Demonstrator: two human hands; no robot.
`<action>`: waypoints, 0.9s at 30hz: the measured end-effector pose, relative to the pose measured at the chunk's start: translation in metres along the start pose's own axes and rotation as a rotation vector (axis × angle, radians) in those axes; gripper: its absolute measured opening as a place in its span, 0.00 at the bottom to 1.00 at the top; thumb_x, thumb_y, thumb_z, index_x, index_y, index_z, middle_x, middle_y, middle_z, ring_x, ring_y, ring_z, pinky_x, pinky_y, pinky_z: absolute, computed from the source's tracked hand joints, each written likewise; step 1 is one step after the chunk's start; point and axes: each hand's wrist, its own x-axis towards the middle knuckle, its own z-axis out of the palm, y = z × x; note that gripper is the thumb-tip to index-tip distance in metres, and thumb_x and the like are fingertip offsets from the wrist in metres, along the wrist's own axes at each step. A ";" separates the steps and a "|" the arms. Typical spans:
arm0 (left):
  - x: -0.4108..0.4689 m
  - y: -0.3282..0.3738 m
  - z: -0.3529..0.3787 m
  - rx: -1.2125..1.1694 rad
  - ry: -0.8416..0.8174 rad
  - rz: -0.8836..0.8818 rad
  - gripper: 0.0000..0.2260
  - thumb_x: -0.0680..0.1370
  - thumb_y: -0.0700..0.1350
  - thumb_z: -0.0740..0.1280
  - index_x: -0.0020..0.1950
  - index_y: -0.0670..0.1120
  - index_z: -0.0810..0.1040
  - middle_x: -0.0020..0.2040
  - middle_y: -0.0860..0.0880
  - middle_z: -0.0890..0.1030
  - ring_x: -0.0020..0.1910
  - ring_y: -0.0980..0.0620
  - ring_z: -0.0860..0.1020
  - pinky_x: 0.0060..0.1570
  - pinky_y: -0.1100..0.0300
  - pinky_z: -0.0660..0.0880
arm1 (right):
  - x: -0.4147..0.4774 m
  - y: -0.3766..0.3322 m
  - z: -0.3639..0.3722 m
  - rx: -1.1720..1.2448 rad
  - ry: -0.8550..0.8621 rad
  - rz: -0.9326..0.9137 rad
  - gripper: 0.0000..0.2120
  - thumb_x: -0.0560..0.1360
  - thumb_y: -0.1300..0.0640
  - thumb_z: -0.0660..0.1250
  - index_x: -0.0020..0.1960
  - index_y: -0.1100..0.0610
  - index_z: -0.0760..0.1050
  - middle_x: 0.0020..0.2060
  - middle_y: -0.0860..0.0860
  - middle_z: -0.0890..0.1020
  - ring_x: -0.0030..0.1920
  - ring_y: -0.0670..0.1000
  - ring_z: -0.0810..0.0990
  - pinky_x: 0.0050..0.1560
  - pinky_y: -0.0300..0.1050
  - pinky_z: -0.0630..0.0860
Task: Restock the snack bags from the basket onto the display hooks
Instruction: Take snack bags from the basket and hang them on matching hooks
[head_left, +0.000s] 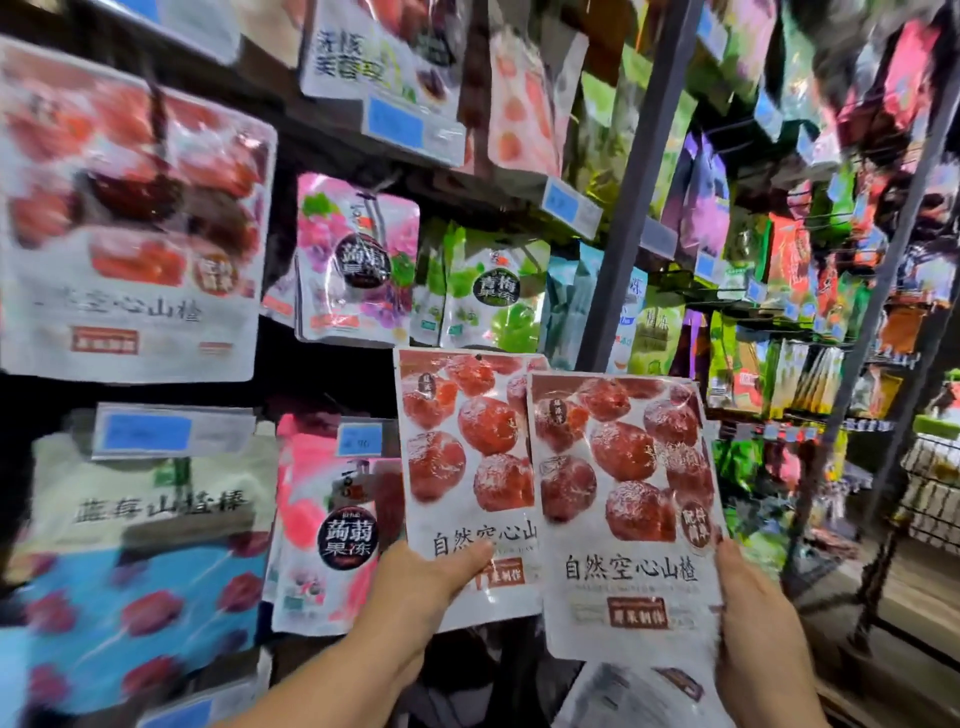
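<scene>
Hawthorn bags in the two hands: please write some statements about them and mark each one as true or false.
1. The left hand is empty. False: it grips the left bag near its bottom edge.
2. The right hand holds the right bag, which has the same design. True.
3. The right bag lies behind the left bag. False: it overlaps the left bag in front.
4. Both bags are held upright, with the printed text at the bottom. True.

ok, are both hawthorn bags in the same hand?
No, the left hand grips the left hawthorn bag and the right hand grips the right hawthorn bag.
</scene>
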 end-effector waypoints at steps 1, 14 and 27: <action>-0.001 0.005 -0.006 0.001 0.018 0.004 0.14 0.67 0.38 0.79 0.52 0.45 0.84 0.48 0.46 0.87 0.49 0.44 0.85 0.60 0.43 0.77 | -0.003 -0.003 0.008 -0.005 -0.010 -0.005 0.19 0.83 0.47 0.58 0.50 0.59 0.81 0.45 0.59 0.86 0.45 0.59 0.84 0.46 0.48 0.81; -0.024 0.068 -0.078 0.103 0.252 0.195 0.12 0.69 0.37 0.78 0.49 0.48 0.84 0.43 0.53 0.87 0.46 0.50 0.85 0.52 0.52 0.79 | -0.017 -0.025 0.092 -0.113 -0.248 -0.179 0.13 0.66 0.56 0.79 0.48 0.54 0.82 0.44 0.52 0.86 0.45 0.58 0.85 0.49 0.58 0.81; -0.056 0.142 -0.163 0.213 0.398 0.364 0.22 0.54 0.53 0.80 0.47 0.57 0.86 0.47 0.49 0.87 0.48 0.44 0.85 0.56 0.41 0.79 | -0.024 -0.031 0.198 0.203 -0.478 -0.081 0.09 0.70 0.62 0.73 0.43 0.66 0.74 0.42 0.67 0.84 0.41 0.64 0.85 0.43 0.56 0.82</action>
